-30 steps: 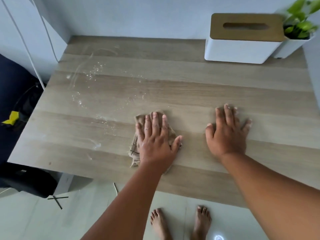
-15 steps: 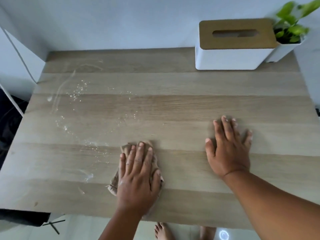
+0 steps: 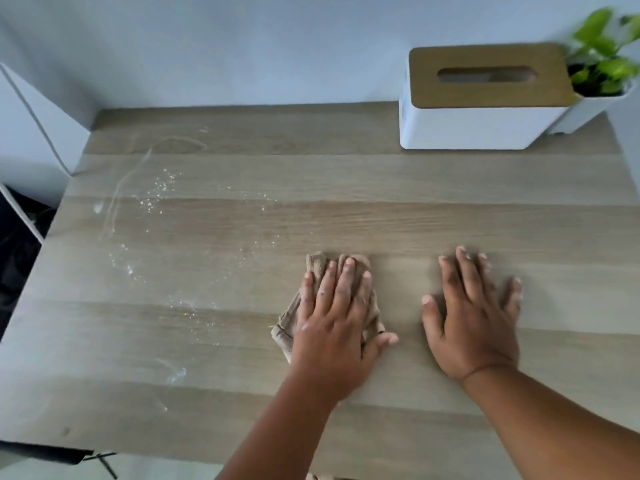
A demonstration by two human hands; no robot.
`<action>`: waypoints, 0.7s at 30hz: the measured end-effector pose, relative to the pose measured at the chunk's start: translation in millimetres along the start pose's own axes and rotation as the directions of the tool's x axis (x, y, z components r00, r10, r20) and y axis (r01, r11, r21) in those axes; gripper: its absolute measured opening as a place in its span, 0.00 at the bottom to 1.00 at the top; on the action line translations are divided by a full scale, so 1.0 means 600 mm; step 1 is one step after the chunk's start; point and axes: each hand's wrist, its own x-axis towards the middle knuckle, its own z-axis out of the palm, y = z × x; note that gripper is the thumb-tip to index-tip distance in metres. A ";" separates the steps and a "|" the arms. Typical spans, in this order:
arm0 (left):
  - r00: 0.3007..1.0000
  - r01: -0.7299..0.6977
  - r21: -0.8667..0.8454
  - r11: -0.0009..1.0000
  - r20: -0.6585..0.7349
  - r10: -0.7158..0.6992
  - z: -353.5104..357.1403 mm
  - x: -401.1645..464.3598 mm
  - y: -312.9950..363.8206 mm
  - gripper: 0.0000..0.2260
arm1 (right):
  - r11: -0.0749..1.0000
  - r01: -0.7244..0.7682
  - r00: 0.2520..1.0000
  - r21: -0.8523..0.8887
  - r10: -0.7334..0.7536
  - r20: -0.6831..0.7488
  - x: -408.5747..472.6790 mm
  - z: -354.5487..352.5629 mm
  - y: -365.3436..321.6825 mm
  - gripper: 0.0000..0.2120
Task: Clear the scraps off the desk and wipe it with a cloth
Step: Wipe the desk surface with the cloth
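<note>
Left hand (image 3: pixel 334 320) flat, fingers straight, pressing the crumpled brown cloth (image 3: pixel 318 268) onto the wooden surface (image 3: pixel 381 178) near its front middle. Right hand (image 3: pixel 474 317) just beside it, spread flat on bare wood, holding nothing. White crumbs and smears (image 3: pixel 156 199) sit well off to the left, unwiped. Risk here: a hard sweep leftward could push that grit over the edge onto the floor instead of gathering it.

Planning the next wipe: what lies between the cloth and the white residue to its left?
Nothing visible: bare desk separates the cloth under the left hand from the white residue.
</note>
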 end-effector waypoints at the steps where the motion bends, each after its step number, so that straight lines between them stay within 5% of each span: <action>1: 0.999 -0.015 -0.020 1.000 -0.030 0.014 0.005 -0.022 -0.009 0.36 | 1.000 0.001 1.000 -0.004 -0.001 0.000 0.000 0.000 0.000 0.34; 4: 0.996 0.033 -0.024 0.999 -0.088 -0.035 0.008 -0.069 -0.044 0.30 | 1.000 0.000 1.000 -0.003 0.000 -0.014 0.001 0.004 0.002 0.34; 6: 0.978 0.192 -0.008 0.981 -0.082 -0.192 0.002 -0.070 -0.065 0.30 | 1.000 0.005 1.000 -0.004 -0.005 -0.025 0.001 0.006 0.003 0.34; 9: 0.850 0.526 0.007 0.850 -0.023 -0.526 -0.010 -0.018 -0.074 0.35 | 1.000 0.006 1.000 0.002 -0.006 -0.027 0.002 0.007 0.004 0.34; 12: 0.759 0.651 0.011 0.759 0.025 -0.651 -0.017 0.060 -0.069 0.42 | 1.000 0.005 1.000 0.003 -0.005 -0.013 0.002 0.006 0.005 0.34; 15: 0.820 0.570 0.029 0.821 0.038 -0.571 -0.018 0.121 -0.064 0.44 | 1.000 -0.004 1.000 0.007 0.004 0.002 0.003 0.004 0.004 0.34; 21: 0.989 0.143 0.077 0.987 0.036 -0.146 -0.014 0.101 -0.059 0.41 | 1.000 -0.007 1.000 0.008 0.007 0.024 0.003 -0.002 0.002 0.34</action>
